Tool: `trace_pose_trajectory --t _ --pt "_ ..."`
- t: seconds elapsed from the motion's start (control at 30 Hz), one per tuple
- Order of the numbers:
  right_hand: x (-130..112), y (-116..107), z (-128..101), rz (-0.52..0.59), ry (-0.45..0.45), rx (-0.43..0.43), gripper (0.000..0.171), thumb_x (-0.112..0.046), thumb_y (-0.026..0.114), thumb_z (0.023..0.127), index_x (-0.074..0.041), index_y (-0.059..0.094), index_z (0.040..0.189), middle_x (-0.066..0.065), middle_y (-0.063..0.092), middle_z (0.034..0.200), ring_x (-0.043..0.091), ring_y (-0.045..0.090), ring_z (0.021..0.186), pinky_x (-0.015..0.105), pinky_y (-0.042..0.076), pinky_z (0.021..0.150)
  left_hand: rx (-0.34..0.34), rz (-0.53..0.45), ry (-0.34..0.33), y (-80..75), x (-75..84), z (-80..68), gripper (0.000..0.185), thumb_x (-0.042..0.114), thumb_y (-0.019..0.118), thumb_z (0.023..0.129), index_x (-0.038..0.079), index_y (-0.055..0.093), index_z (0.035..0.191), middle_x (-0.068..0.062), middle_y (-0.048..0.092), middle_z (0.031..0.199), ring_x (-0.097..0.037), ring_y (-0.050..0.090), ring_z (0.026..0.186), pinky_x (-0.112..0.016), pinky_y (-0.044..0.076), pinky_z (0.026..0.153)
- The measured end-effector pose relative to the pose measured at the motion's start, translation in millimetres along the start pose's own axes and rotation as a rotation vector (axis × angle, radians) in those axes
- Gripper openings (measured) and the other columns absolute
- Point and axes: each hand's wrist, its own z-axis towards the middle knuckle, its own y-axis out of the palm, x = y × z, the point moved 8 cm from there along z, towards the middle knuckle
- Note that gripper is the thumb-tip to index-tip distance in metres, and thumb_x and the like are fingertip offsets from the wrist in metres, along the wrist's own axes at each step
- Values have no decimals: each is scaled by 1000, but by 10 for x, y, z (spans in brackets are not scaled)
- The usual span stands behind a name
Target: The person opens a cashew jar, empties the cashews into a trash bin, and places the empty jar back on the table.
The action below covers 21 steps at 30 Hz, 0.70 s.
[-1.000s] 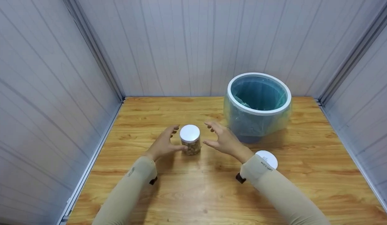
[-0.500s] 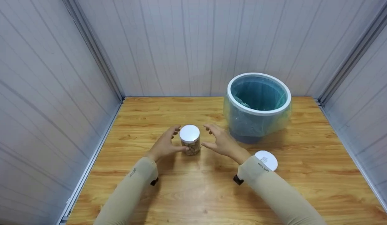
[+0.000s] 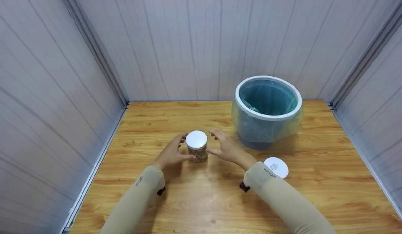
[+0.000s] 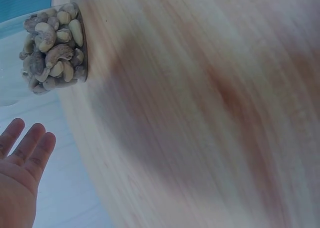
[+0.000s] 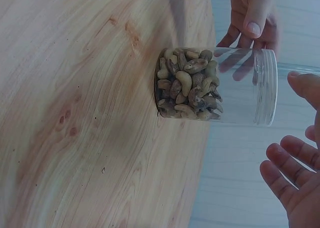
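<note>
A clear jar (image 3: pixel 197 153) with a white lid (image 3: pixel 196 139) stands upright on the wooden table. Cashew nuts (image 5: pixel 187 83) fill roughly its lower half, as the right wrist view shows. My left hand (image 3: pixel 170 155) curves loosely around the jar's left side, thumb in front and fingers behind. From the right, my right hand (image 3: pixel 230 150) faces the jar with thumb and fingers spread, the thumb tip close to its side. In the left wrist view, the left fingers (image 4: pixel 35 145) extend apart from the jar.
A round bin (image 3: pixel 256 130) with a white rim and a translucent liner stands at the back right. A white disc (image 3: pixel 277 167) with small print lies beside my right forearm, partly hidden by the sleeve. Panel walls (image 3: pixel 201 48) enclose the table (image 3: pixel 207 201) on three sides.
My right hand has moved left, closer to the jar. My left hand has shifted slightly in toward it. The jar stays in place.
</note>
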Motion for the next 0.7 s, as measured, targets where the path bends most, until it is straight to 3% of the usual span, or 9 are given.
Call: trace_pose_trajectory --t 0.3,0.7 --pt "-42 48 65 29 -48 12 66 -17 86 94 5 56 148 25 66 137 42 68 120 56 61 100 -13 5 -3 49 -53 38 99 31 95 86 13 41 166 -8 53 162 -32 51 149 -56 40 127" --pt "-53 158 160 21 -27 4 66 -29 87 95 0 60 147 19 68 139 38 69 120 54 61 99 -12 7 53 87 -41 15 95 28 94 87 11 42 165 -9 55 160 -31 54 145 -60 42 124"
